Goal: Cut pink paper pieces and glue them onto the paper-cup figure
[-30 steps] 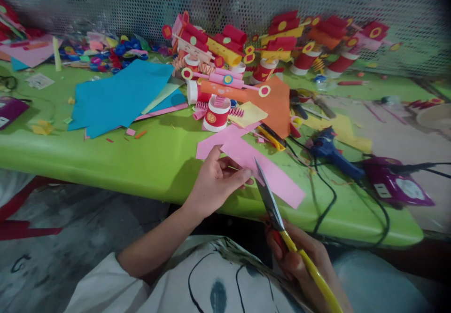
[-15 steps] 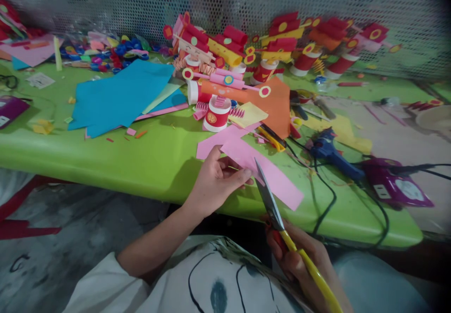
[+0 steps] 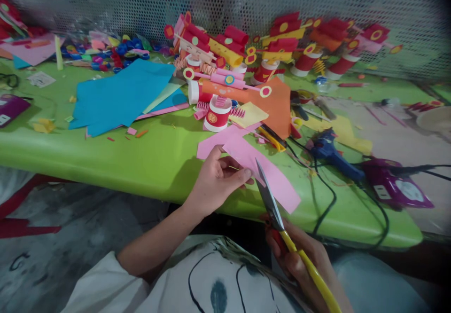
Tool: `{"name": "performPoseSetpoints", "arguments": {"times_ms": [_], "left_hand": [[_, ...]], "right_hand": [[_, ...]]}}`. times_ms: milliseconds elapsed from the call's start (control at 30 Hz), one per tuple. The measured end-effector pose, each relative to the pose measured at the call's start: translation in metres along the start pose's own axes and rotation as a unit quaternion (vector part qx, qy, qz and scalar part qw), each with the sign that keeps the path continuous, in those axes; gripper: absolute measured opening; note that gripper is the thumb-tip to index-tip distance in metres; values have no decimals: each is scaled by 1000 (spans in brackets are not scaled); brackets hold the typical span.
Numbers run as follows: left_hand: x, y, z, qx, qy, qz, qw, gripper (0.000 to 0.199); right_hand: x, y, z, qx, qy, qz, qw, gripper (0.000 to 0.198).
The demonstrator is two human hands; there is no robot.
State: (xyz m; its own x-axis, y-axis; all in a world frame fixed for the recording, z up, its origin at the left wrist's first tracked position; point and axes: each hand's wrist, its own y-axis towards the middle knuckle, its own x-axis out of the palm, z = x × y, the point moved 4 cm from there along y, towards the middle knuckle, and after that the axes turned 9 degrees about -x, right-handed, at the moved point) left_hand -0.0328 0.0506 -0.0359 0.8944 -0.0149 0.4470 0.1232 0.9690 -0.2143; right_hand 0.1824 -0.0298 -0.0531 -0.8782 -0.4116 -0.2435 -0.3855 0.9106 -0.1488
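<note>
Scissors [image 3: 271,200] are sitting in our right hand [image 3: 303,261], fingers wrapped tight around the yellow handles, blades biting the pink paper strip [image 3: 268,174] at its near edge. We are pinching that strip with our left hand [image 3: 214,181], thumb and fingers pressed together on it, just above the green table [image 3: 151,158]. At two o'clock a blue glue gun [image 3: 329,151] is lying; at twelve o'clock a red paper cup [image 3: 216,114] is standing

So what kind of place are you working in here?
Likely a paper-craft workshop: a green table strewn with coloured paper sheets, finished paper figures and a blue glue gun.
</note>
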Motion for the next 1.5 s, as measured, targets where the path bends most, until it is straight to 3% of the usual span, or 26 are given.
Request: {"name": "performPoseSetpoints", "arguments": {"times_ms": [300,500,967,1167,1500], "left_hand": [[0,1,-2,-3,-4,2,1000,53],[0,0,-1,-12,6,9,1000,57],[1,0,-1,-15,-5,5,1000,60],[1,0,-1,-9,0,3,1000,57],[1,0,-1,-6,4,2,1000,55]], "right_hand": [[2,-1,9,-30,27,53,998,66],[2,0,7,21,24,32,999,70],[4,-2,2,7,42,72,997,68],[7,-5,0,31,51,95,994,69],[2,-5,7,29,43,55,997,69]]}}
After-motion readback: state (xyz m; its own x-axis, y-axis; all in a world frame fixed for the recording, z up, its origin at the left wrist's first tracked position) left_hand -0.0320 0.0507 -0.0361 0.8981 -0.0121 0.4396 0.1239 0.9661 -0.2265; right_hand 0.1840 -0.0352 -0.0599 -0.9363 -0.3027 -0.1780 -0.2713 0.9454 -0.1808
